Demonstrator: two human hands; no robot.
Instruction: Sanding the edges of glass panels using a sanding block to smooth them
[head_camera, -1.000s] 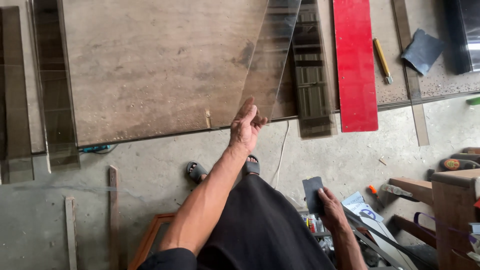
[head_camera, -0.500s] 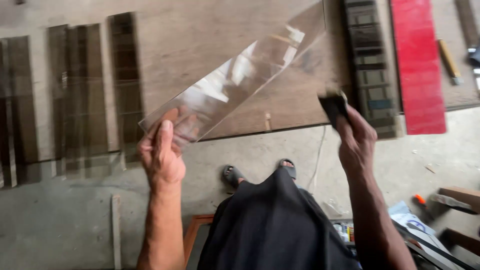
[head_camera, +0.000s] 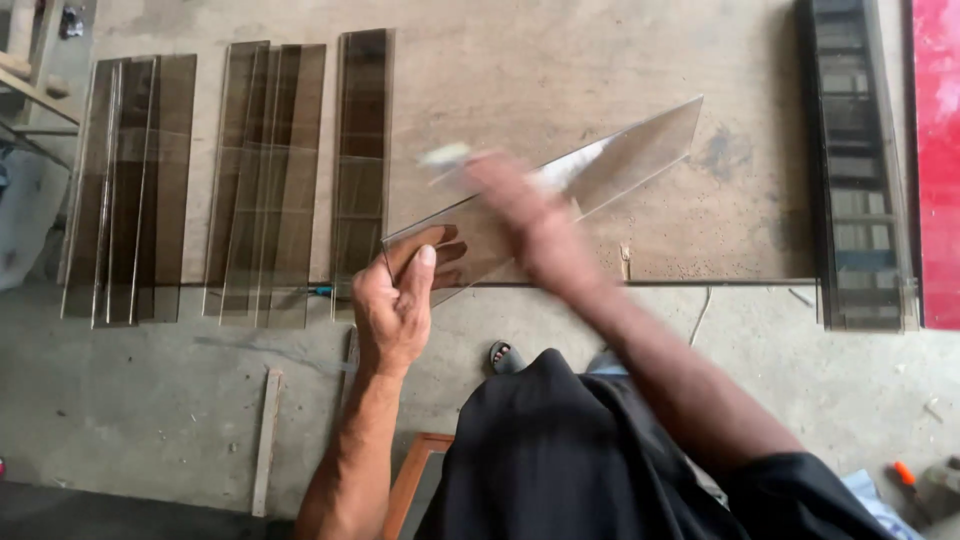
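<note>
Concrete floor (head_camera: 150, 400) lies beneath you, tinted glass strips (head_camera: 265, 180) laid on a board. Your left hand (head_camera: 400, 300) pinches a clear glass strip's (head_camera: 620, 160) lower end, held slanted above the board; your right hand (head_camera: 530, 225) is blurred over it, grip unclear.

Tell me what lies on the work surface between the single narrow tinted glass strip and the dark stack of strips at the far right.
In the head view, bare board fills most of that stretch between the single strip and the dark stack. Above it, the left hand holds a clear glass strip; the blurred right hand crosses it.
</note>
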